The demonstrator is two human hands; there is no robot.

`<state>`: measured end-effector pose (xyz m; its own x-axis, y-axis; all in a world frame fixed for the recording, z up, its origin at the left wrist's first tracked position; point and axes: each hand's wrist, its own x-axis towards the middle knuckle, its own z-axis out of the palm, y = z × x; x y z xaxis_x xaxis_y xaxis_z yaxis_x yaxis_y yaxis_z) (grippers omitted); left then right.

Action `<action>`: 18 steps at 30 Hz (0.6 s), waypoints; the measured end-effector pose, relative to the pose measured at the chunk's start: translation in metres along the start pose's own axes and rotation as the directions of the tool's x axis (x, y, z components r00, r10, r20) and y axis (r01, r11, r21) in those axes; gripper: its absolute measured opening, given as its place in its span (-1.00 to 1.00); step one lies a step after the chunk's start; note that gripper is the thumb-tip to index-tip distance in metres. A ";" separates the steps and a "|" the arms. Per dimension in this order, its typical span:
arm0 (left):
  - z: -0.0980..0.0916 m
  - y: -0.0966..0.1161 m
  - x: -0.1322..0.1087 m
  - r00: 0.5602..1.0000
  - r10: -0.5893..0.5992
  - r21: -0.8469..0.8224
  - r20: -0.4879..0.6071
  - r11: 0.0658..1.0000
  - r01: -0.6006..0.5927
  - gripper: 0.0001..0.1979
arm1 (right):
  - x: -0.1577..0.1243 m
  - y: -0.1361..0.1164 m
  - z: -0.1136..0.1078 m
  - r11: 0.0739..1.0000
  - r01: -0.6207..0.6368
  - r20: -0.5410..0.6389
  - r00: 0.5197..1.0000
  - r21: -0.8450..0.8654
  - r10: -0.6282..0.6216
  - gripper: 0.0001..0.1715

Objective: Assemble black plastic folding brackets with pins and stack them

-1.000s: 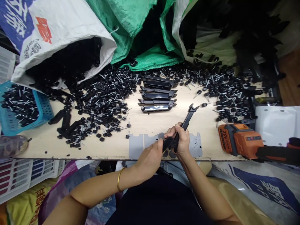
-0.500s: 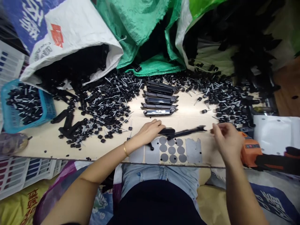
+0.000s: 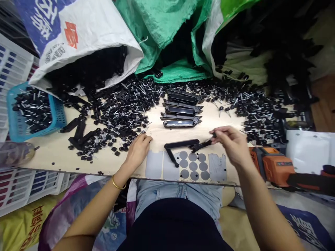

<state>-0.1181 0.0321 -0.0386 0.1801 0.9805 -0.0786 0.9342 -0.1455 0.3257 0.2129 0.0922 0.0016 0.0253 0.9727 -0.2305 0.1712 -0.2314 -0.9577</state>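
Note:
My left hand is at the near edge of the left heap of black-headed screws, its fingers closed together; a thin metal shank shows at the fingertips. In my right hand a black-headed screw is pinched between thumb and fingers, at the right end of a jointed black plastic arm. This arm lies folded in a zigzag on the board, its left section angled toward me. Beyond it, several folded black arms lie stacked in a row.
A blue basket of screws stands at left. White and green sacks of black parts line the back. Another screw heap spreads at right, near an orange-black power tool. Grey patches mark the board's front edge.
My left hand has let go of the jointed arm and moved left to the screw heap. My right hand has come left to the arm's end with a screw. The arm's left section now shows fully.

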 end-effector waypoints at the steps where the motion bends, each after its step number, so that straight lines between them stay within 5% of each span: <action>1: -0.001 -0.001 0.001 1.000 0.013 -0.045 -0.020 0.999 -0.014 -0.72 | -0.009 0.000 0.008 0.998 -0.035 0.041 0.999 0.053 0.033 -0.75; 6: -0.021 0.020 -0.002 0.993 -0.060 -0.437 -0.104 0.899 0.009 -0.76 | -0.020 0.015 0.033 0.993 0.010 -0.059 0.998 0.117 -0.003 -0.74; 10: -0.020 0.043 -0.009 0.993 -0.117 -0.703 0.024 0.704 0.100 -0.79 | -0.020 0.019 0.033 0.969 0.158 0.006 0.987 -0.191 -0.160 -0.78; 15: 0.000 0.052 -0.008 0.972 -0.208 -0.808 0.108 0.551 0.208 -0.75 | -0.029 0.021 0.031 0.737 0.423 0.079 0.888 -0.527 -0.453 -0.85; 18: 0.003 0.050 -0.006 0.961 -0.245 -0.824 0.127 0.513 0.240 -0.73 | -0.033 0.027 0.033 0.747 0.414 0.013 0.878 -0.520 -0.478 -0.86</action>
<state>-0.0718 0.0189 -0.0249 -0.0171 0.9613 -0.2749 0.2689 0.2692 0.9248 0.1836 0.0532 -0.0219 -0.0720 0.9648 0.2529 0.6505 0.2377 -0.7214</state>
